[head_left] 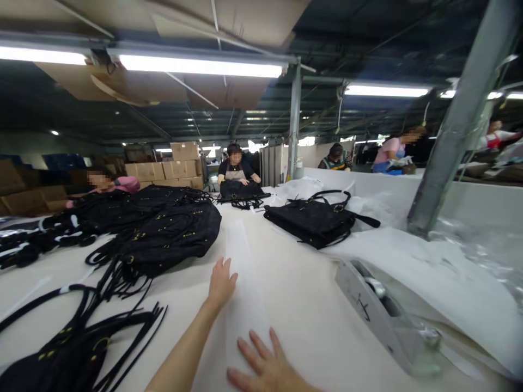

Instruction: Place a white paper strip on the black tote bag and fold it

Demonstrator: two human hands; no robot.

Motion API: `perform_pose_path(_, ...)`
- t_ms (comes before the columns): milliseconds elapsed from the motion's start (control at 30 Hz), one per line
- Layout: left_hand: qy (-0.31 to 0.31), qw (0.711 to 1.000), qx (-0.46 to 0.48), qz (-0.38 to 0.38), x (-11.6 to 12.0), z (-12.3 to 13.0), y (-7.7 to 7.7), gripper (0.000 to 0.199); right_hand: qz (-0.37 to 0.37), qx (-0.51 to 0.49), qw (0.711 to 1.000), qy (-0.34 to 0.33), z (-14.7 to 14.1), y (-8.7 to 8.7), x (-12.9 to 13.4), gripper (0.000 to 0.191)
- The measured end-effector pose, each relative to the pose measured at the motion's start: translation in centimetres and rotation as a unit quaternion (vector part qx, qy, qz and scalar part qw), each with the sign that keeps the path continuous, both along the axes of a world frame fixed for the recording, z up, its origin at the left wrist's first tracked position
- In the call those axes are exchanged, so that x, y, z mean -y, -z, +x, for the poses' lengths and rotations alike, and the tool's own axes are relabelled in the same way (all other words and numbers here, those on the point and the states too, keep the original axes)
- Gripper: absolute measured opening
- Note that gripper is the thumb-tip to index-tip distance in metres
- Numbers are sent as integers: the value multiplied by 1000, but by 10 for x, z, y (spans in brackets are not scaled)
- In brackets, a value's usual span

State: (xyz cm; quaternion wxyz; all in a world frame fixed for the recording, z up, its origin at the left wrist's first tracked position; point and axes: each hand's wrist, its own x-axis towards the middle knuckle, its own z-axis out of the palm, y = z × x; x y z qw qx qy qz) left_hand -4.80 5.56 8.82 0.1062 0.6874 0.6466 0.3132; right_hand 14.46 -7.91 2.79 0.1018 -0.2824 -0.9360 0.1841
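Observation:
A long strip of thin white paper or plastic (241, 256) lies lengthwise on the white table (302, 305). My left hand (222, 280) is at the strip's left edge, fingers extended and a little apart, holding nothing. Nearer to me, my right hand (265, 365) is spread over the near part of the strip, also with nothing in it. Whether either palm presses on the strip is hard to tell. Left of my left hand are black bags (171, 234) with gold fittings and fringed straps. Another black bag (314, 218) lies farther off to the right.
A grey tape dispenser (379, 316) stands at the right, beside large white sheets (441, 277). One more black bag (61, 348) fills the near left corner. A metal post (457, 120) rises at the right. Across the table a co-worker (237, 169) handles a black bag.

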Motion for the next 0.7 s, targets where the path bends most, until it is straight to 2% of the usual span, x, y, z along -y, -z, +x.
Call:
perform_pose_path(100,69,996,-50,-18,38,1,5,48,-7,-12,999,-38,6,-25,0,67)
perform_pose_path(200,108,990,-78,-40,72,6,15,49,-11,-35,998,-41,11,-47,3,81)
perform_pose_path(267,119,987,-98,-46,86,11,22,49,-6,-45,998,-47,10,-54,-2,75)
perform_pose_path(333,122,985,-114,-40,88,15,29,48,-12,-39,997,-72,11,-57,-19,60)
perform_pose_path(400,118,983,-136,-21,83,17,38,48,-75,-30,994,-74,18,-62,-47,42)
perform_pose_path(433,115,981,-158,1,79,16,44,47,-133,-43,989,-46,23,-66,-64,35)
perform_pose_path(467,112,975,-188,36,74,15,50,46,-193,-81,978,12,30,-72,-83,32)
perform_pose_path(533,108,948,-265,142,64,9,65,43,-256,-208,927,177,47,-84,-119,30)
perform_pose_path(600,113,902,-326,258,54,2,80,41,-220,-307,873,309,62,-92,-154,32)
perform_pose_path(667,126,866,-362,321,46,-3,93,40,-142,-321,855,382,74,-94,-184,37)
perform_pose_path(700,122,860,-373,326,43,-4,98,39,-105,-305,855,407,79,-94,-199,39)
